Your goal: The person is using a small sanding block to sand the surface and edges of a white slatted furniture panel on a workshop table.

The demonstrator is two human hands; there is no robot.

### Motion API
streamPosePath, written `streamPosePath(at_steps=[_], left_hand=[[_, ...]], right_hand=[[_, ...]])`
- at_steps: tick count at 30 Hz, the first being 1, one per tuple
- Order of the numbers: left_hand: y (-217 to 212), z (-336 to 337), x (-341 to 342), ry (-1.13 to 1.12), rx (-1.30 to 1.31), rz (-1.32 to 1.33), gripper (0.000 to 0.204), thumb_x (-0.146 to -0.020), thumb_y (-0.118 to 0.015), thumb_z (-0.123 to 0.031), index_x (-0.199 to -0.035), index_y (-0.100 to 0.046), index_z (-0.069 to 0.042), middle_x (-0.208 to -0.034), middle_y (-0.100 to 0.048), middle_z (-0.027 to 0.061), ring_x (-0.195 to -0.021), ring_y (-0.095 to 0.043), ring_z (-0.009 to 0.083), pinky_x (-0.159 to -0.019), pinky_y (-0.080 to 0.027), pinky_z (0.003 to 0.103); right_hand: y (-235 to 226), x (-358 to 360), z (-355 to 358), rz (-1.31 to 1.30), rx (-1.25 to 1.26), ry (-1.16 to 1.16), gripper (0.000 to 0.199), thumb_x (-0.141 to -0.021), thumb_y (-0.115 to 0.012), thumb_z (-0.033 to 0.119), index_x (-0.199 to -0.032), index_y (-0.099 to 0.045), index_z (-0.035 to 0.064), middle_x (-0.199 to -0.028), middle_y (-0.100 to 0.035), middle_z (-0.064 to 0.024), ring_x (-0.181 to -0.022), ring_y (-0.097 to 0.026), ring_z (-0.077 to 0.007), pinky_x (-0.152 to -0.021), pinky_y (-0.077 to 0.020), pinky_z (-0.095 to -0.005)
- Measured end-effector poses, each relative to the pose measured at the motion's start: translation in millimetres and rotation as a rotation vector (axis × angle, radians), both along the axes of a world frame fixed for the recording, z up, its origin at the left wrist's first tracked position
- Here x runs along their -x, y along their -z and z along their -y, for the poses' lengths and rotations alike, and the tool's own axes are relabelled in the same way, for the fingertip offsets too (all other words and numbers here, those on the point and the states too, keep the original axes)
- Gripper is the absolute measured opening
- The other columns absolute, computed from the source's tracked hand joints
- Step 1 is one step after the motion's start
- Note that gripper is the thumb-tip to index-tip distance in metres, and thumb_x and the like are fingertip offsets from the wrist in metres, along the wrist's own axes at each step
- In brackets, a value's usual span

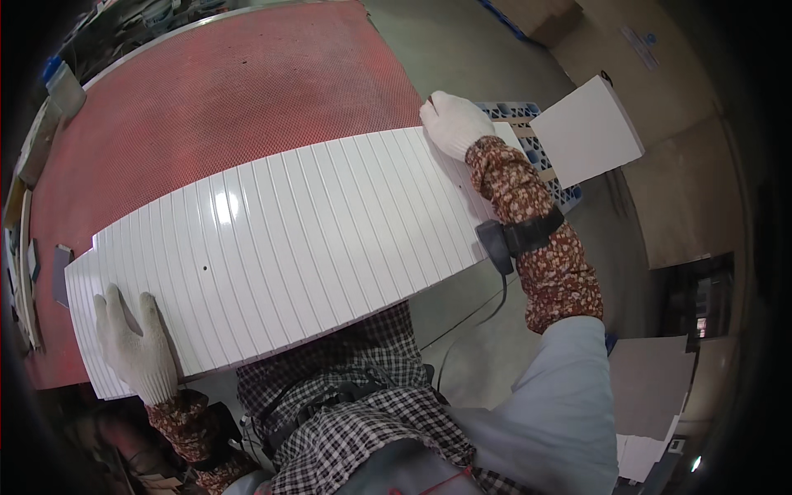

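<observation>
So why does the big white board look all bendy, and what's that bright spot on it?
Head view: the fisheye lens curves the white ribbed panel, whose edges bow more toward the rim; the bright patch near its upper left is glare from a light above; the corners of the picture go dark; the left hand and right hand look sharp, not blurred.

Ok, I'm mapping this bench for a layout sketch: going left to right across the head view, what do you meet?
Clutter at the table's left edge → left hand → white ribbed panel → right hand → blue pallet → white board
</observation>
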State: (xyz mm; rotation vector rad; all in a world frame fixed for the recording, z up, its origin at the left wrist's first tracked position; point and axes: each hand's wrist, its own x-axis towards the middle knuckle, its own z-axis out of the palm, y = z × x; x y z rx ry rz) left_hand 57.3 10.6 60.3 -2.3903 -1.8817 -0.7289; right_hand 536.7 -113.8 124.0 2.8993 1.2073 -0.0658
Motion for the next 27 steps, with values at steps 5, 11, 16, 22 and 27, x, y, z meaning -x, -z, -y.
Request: streamPosePath(at_steps=[5,11,16,22,27], left_hand=[[3,-3,-1,-0.007,0.033,0.015,0.056,-0.098,-0.067,-0.032,-0.144,-0.057,-0.003,-0.153,-0.048,0.029,-0.142,-0.047,0.044,-0.118,-0.037,0.049],[1,-7,3,-0.016,0.038,-0.006,0.057,-0.099,-0.064,-0.038,-0.145,-0.057,-0.004,-0.154,-0.047,0.0283,-0.142,-0.045,0.0438,-0.117,-0.038,0.049],[2,-7,4,-0.01,0.033,-0.022,0.057,-0.099,-0.065,-0.038,-0.144,-0.057,-0.004,-0.153,-0.048,0.0285,-0.14,-0.048,0.0441,-0.116,-0.039,0.049],[3,-9,8,0.003,-0.011,-0.071,0.058,-0.099,-0.066,-0.039,-0.144,-0.057,-0.004,-0.151,-0.05,0.0285,-0.14,-0.049,0.0435,-0.116,-0.039,0.049],[3,-6,1,-0.027,0.05,-0.03,0.057,-0.098,-0.066,-0.039,-0.144,-0.058,-0.006,-0.154,-0.048,0.027,-0.142,-0.047,0.0423,-0.116,-0.039,0.048]], right_hand=[[2,20,28,-0.031,0.023,0.051,0.048,-0.107,-0.037,0.039,-0.121,-0.062,0.0011,-0.111,-0.072,-0.0245,-0.108,-0.068,-0.0412,-0.096,-0.0515,-0.0522],[15,74,142,-0.062,-0.07,0.004,0.043,-0.107,-0.041,0.041,-0.113,-0.06,0.0028,-0.08,-0.07,-0.0221,-0.079,-0.07,-0.043,-0.075,-0.0528,-0.0559],[27,130,230,-0.086,0.055,-0.02,0.031,-0.105,-0.052,0.034,-0.1,-0.061,0.0055,-0.069,-0.067,-0.0187,-0.065,-0.068,-0.0415,-0.06,-0.0526,-0.0514],[16,157,234,-0.1,-0.184,0.211,0.029,-0.104,-0.057,0.033,-0.093,-0.057,0.0055,-0.068,-0.066,-0.0197,-0.067,-0.067,-0.043,-0.059,-0.0513,-0.0527],[13,146,198,-0.13,-0.271,0.149,0.029,-0.104,-0.058,0.033,-0.099,-0.06,0.0051,-0.073,-0.068,-0.0198,-0.072,-0.069,-0.0422,-0.064,-0.0528,-0.0529]])
